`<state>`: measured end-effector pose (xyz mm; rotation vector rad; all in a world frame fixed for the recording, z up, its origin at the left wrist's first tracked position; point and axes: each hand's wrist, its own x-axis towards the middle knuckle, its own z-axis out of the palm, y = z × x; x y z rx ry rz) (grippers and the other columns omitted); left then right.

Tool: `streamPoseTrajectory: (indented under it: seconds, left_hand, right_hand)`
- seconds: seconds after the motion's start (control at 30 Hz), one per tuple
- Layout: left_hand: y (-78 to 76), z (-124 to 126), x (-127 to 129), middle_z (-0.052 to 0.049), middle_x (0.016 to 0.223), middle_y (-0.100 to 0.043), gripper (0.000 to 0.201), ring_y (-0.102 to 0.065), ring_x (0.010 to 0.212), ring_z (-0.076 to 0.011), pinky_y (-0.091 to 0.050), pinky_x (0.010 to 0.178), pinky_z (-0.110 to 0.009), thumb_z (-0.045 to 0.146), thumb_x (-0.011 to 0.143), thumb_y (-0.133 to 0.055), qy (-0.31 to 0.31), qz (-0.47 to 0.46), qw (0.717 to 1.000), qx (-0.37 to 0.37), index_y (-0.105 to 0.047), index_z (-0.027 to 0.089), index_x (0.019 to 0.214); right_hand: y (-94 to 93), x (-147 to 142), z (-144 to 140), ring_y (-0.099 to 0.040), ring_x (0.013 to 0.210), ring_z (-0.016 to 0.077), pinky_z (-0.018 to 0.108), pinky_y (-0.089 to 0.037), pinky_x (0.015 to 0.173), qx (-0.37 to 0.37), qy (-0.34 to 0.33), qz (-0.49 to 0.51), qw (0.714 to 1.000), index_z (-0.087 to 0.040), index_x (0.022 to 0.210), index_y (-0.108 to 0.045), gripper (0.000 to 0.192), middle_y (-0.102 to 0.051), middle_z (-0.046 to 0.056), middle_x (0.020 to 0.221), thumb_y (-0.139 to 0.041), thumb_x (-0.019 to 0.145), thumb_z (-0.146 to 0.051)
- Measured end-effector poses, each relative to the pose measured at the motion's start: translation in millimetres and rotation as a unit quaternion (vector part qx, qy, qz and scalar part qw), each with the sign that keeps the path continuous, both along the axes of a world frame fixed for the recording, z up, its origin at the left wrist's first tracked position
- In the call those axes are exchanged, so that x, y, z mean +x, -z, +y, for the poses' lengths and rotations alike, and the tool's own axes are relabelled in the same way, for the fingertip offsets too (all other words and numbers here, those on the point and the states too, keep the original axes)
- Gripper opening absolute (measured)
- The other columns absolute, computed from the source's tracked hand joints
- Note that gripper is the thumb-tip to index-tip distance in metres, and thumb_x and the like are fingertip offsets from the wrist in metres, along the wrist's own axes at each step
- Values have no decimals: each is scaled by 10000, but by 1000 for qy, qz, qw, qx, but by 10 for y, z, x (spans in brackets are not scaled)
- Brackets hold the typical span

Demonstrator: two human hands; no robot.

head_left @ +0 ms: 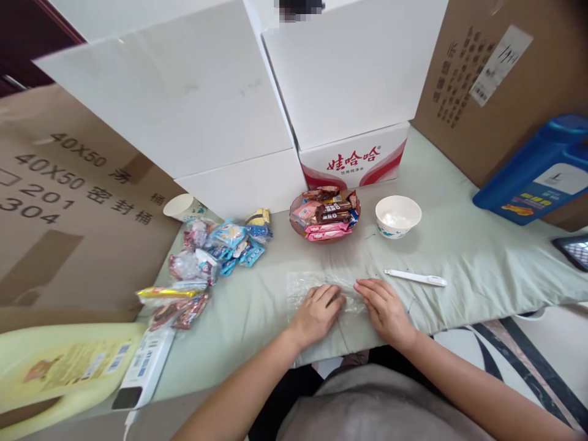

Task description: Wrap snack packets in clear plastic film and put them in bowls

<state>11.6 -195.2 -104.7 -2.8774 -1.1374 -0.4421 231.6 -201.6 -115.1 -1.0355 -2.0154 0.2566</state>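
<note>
Plastic (298, 291), clear and crumpled, lies on the pale green cloth (257, 324) near its front edge, beneath both hands. From where I stand, the left hand (319, 313) rests on it with fingers bent; whether they pinch it, I cannot tell. The right hand (384, 309) lies at its right side, fingers extended and close together; its grip is likewise unclear. Noted beyond: a bowl (294, 226) of wrapped snacks, and a paper cup (390, 230) right of it. A slim white tool (416, 277) lies near the right hand.
</note>
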Motion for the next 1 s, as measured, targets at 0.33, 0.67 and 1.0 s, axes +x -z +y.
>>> streamPoseTrajectory:
  seconds: [0.33, 0.67, 1.0]
  left_hand:
    - [-20, -97, 61, -72, 1597, -221, 730, -109, 1478, -344, -60, 1156, -630, 589, 846, -550, -24, 54, 986, -157, -328, 301, 1478]
    - [7, 163, -478, -131, 1555, -312, 649, -144, 1451, -434, -138, 1112, -684, 544, 858, -567, -249, 49, 963, -89, -451, 249, 1423]
    - [87, 95, -525, -120, 1552, -322, 619, -204, 1437, -424, -219, 1098, -678, 497, 892, -538, -242, 51, 964, -93, -406, 255, 1447]
  right_hand:
    - [-570, 37, -226, -611, 785, 174, 296, -493, 694, -78, -150, -85, 982, -164, 1123, -573, 215, -670, 65, 876, -445, 965, -235]
    - [112, -157, 239, -282, 1365, 390, 564, -222, 1095, -69, 11, -280, 958, -142, 1393, -476, 594, -421, 189, 1453, -527, 893, -459]
    - [102, -199, 205, -103, 1439, 442, 656, -103, 1110, -141, 71, -343, 926, -212, 1488, -361, 805, -239, 152, 1575, -463, 847, -689]
